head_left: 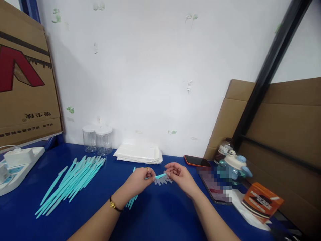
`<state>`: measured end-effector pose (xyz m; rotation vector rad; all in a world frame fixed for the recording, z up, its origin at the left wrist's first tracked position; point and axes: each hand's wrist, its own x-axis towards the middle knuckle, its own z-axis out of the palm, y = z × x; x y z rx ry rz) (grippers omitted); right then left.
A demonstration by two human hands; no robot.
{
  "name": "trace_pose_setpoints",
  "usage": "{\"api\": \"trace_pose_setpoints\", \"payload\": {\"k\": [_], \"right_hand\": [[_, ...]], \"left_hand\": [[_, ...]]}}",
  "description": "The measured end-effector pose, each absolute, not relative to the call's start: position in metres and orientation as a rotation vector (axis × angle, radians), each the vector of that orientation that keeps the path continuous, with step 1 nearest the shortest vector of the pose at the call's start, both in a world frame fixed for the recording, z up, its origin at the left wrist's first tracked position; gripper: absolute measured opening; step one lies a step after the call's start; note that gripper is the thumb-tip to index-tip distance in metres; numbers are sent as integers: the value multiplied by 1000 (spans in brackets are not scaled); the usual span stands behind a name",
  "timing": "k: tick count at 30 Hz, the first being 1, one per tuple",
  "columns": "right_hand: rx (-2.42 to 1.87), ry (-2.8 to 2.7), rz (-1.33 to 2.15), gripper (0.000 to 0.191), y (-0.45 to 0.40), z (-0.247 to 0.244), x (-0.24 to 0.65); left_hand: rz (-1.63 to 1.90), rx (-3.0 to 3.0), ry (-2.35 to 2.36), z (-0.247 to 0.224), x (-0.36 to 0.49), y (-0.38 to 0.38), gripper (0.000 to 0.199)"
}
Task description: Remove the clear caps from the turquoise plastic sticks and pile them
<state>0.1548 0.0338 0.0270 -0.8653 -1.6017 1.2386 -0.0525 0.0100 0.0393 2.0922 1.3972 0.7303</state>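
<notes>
A short turquoise stick [161, 175] is pinched between my two hands at the middle of the blue table. Its left end is in the fingers of my left hand [141, 180], which has a ring and a dark bracelet. My right hand [179, 177] closes on the other end. Just beneath lie several small translucent pieces [163, 181], fanned out. More turquoise sticks [132, 201] lie partly hidden under my left hand and wrist. At the left, a large pile of turquoise sticks with pale tips [75, 179] is spread on the table.
Two clear jars [104, 142] and a stack of white packets [139, 153] stand by the wall. A power strip [22, 170] is at the left. At the right are two phones [197, 161], a bottle [223, 150], a teal jug [232, 169] and an orange box [262, 202].
</notes>
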Motion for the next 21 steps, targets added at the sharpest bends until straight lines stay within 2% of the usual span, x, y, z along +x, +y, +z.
{"api": "trace_pose_setpoints", "payload": {"k": [10,15,18,21], "right_hand": [[-811,-1289,1389,31,28,22,143],[-806,-1175,1374,31,37,24,146],[-937,-1164,1219,35,54,23,173],[-1208,-1397,1001,29,74,14,209]], "left_hand": [[954,1828,1263,23,-31,9,22],[1000,1776,1224,32,-35,10,30],[1039,1884,1477,43,-58,14,34],[814,1955,1807,46,-80,18,27]]}}
